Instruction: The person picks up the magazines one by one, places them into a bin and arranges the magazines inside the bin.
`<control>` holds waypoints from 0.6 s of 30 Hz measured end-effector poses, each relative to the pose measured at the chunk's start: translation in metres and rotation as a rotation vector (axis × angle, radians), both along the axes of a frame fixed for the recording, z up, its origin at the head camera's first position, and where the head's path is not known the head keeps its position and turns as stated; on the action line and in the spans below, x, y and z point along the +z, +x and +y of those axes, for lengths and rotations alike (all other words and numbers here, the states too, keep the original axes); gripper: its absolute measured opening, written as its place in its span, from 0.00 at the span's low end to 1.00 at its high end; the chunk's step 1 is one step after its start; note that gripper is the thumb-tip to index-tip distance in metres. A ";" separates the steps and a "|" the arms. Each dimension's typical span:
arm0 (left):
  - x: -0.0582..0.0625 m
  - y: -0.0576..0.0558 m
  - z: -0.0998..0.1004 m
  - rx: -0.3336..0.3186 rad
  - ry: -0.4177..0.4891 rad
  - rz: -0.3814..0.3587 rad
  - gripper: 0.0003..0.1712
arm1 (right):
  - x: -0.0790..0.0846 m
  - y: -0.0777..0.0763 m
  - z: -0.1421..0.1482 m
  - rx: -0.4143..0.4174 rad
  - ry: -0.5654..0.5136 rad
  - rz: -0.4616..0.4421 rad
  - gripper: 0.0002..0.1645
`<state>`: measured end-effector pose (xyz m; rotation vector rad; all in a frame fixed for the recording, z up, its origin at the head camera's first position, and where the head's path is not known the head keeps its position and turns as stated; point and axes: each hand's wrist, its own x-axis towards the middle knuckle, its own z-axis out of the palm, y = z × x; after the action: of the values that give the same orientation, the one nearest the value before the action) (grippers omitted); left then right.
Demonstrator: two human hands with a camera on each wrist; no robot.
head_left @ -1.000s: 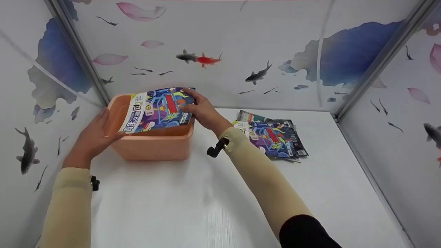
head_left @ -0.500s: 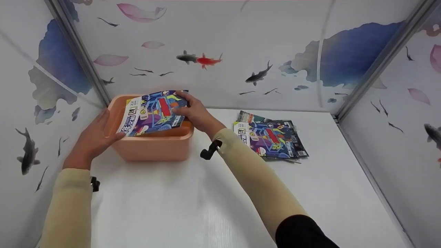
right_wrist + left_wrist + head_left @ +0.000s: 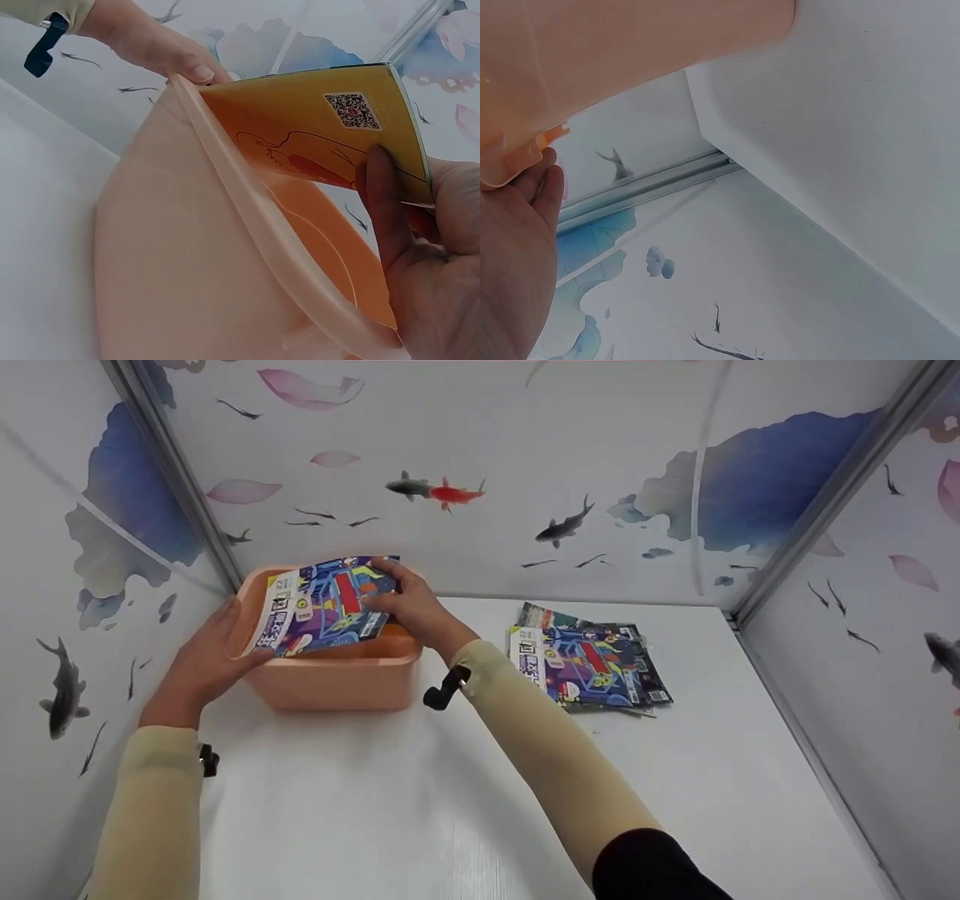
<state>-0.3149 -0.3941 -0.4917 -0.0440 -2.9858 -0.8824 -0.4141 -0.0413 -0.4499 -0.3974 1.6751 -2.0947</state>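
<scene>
A peach-orange plastic bin (image 3: 337, 686) stands at the back left of the white table. My left hand (image 3: 202, 667) grips its rim at the left front corner, the thumb over the rim and the fingers along the outer side (image 3: 549, 187). With my right hand (image 3: 420, 604) I pinch the right edge of a colourful magazine (image 3: 322, 607), tilted over the bin's opening. Its yellow back cover with a QR code faces down in the right wrist view. The magazine's lower left corner is near my left thumb. The bin's inside is largely hidden beneath it.
To the right lies a loose pile of magazines (image 3: 592, 664), its top one bearing a similar cover. White panels (image 3: 487, 427) printed with fish and petals enclose the table (image 3: 360, 795) at the back and both sides. The bin stands close to the back left corner.
My right hand has moved left and slightly down, carrying the magazine further over the bin. My left hand stays on the rim. The pile at the right has not moved.
</scene>
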 end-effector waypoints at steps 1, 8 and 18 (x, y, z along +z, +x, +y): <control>0.000 0.000 0.000 0.000 0.001 -0.001 0.72 | 0.000 0.000 -0.001 0.000 -0.003 0.001 0.48; 0.000 0.001 -0.001 0.002 0.009 0.003 0.72 | 0.000 0.001 -0.008 -0.007 0.010 0.006 0.48; 0.000 -0.001 0.001 0.006 0.005 -0.012 0.73 | -0.001 -0.004 -0.012 -0.041 0.061 0.033 0.48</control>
<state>-0.3162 -0.3935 -0.4913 -0.0298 -2.9936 -0.8930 -0.4177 -0.0534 -0.4507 -0.3837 1.7751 -2.0712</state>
